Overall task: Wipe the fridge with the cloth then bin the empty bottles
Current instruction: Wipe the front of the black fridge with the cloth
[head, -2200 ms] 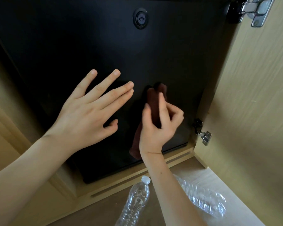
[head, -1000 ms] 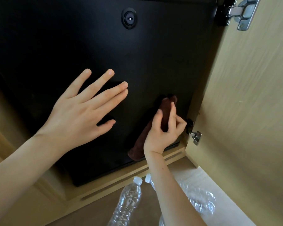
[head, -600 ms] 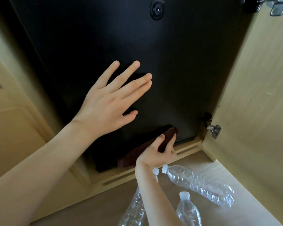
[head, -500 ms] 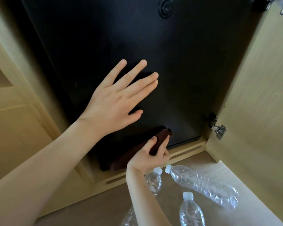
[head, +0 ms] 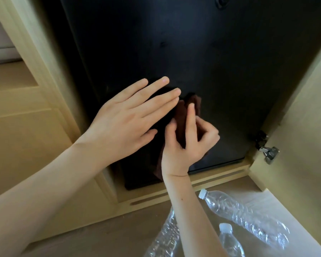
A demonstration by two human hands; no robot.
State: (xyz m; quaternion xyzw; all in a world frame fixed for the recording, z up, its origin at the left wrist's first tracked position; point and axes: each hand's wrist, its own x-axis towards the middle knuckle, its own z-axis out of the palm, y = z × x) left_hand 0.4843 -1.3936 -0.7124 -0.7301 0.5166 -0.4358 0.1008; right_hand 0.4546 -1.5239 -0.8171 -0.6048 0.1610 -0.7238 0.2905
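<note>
A built-in cabinet [head: 93, 206] of pale, yellowish wood fills the view, seen close up from above. Its upright frame post [head: 50, 67] slants down the left side. Left of the post is a panelled wooden front [head: 26, 138] with raised horizontal mouldings. On the right the cabinet door [head: 302, 127] stands open, showing its plain inner face, with a silver metal hinge [head: 270, 153] near its lower corner. A base rail [head: 146, 208] with a long narrow slot crosses the bottom of the opening. Below it lies a wood-toned floor [head: 100, 238], brown in shade at left and washed pale by bright light at right.
</note>
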